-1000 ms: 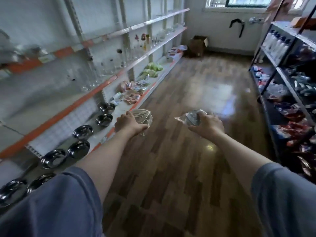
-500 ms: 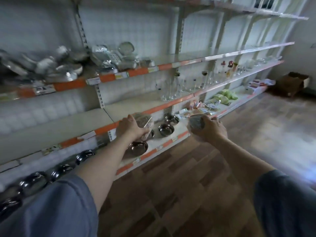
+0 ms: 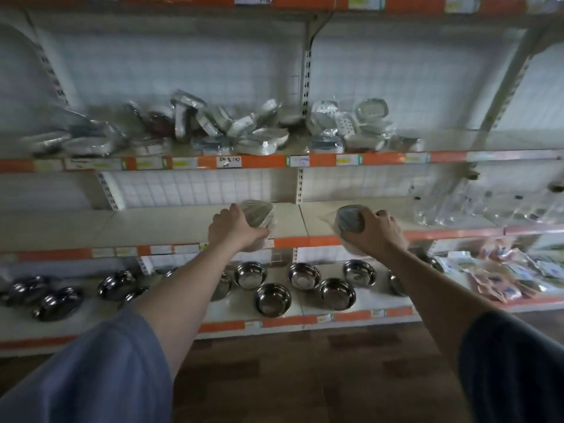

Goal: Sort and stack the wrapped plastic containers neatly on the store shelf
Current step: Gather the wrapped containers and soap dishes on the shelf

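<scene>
My left hand (image 3: pixel 233 228) grips a wrapped clear plastic container (image 3: pixel 258 213) held over the front of the bare middle shelf (image 3: pixel 158 222). My right hand (image 3: pixel 377 235) grips a second wrapped container (image 3: pixel 348 219) at the same shelf's front edge, a little to the right. On the shelf above, a jumbled pile of wrapped plastic containers (image 3: pixel 244 129) lies tipped and overlapping, with more wrapped containers (image 3: pixel 351 125) to its right.
Several steel bowls (image 3: pixel 273 296) sit loose on the bottom shelf below my arms. Clear glassware (image 3: pixel 476 206) stands at the right of the middle shelf. Packets (image 3: pixel 500 277) lie at the lower right. An upright post (image 3: pixel 305 96) divides the shelf bays. Wooden floor lies below.
The view has swung left from the aisle to face the shelves squarely. Both hands, each still holding a wrapped container, have risen to the middle shelf's front edge.
</scene>
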Demonstrator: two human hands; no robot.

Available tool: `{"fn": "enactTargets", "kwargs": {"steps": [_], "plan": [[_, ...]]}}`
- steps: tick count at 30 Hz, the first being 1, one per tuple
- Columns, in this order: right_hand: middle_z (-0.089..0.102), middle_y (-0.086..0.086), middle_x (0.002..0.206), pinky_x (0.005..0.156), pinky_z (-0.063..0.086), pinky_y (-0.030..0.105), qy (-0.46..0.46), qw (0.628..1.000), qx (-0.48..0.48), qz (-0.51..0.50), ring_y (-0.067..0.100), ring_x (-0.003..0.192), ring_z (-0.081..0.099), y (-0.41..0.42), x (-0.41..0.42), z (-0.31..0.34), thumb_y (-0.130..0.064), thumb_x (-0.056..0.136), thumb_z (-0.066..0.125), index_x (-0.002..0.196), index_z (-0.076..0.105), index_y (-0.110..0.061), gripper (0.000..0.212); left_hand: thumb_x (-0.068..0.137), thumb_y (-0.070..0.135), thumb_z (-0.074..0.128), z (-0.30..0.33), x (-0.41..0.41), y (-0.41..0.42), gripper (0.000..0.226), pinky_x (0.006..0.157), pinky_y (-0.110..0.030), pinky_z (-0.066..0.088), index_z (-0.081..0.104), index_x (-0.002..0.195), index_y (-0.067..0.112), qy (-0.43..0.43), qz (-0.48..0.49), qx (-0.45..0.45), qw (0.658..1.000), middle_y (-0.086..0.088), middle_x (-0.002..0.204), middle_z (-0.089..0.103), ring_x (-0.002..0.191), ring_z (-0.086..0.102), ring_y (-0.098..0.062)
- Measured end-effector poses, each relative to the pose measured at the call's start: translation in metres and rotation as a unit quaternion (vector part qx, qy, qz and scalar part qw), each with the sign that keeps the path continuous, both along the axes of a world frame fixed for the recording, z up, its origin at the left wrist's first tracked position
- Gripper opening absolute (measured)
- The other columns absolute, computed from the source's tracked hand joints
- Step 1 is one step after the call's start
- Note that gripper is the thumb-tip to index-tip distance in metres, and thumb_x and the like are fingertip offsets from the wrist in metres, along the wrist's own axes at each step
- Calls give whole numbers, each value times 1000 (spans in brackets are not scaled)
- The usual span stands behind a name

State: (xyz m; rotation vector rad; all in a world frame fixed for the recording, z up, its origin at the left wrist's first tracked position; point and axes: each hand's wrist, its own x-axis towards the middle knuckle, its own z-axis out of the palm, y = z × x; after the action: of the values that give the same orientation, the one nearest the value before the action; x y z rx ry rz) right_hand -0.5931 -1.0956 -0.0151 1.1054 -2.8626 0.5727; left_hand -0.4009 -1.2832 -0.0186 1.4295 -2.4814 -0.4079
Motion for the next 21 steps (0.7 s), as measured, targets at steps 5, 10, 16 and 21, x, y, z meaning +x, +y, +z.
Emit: {"fn": "enactTargets", "kwargs": {"steps": [5, 10, 16, 21], "plan": [[48, 17, 122, 93, 40, 39, 0, 997, -28, 71, 34, 114, 46, -48, -42, 18, -61, 78, 59, 131, 45, -21, 68, 70, 65, 68, 16, -11, -23, 90, 89, -38, 44, 38, 130, 6, 12, 74, -19, 997, -14, 128, 50, 118, 48, -31], [48, 15, 120, 91, 43, 41, 17, 992, -33, 125, 32, 111, 48, -89, -72, 32, -63, 77, 58, 132, 43, -23, 70, 70, 63, 69, 27, -19, -38, 87, 88, -39, 45, 40, 129, 6, 19, 123, -39, 991, -13, 126, 52, 116, 49, -31], [46, 15, 124, 94, 43, 42, 5, 985, -46, 166, 34, 114, 47, -126, -83, 43, -61, 76, 60, 135, 41, -25, 72, 70, 62, 69, 43, -13, -52, 85, 87, -39, 47, 40, 127, 6, 18, 156, -53, 986, -13, 124, 52, 114, 50, -31], [44, 17, 126, 95, 40, 40, 8, 981, -61, 185, 35, 117, 43, -158, -80, 49, -62, 75, 60, 134, 42, -21, 74, 68, 63, 68, 55, -8, -78, 89, 87, -39, 49, 39, 130, 7, 25, 178, -61, 982, -11, 124, 53, 113, 51, -30]]}}
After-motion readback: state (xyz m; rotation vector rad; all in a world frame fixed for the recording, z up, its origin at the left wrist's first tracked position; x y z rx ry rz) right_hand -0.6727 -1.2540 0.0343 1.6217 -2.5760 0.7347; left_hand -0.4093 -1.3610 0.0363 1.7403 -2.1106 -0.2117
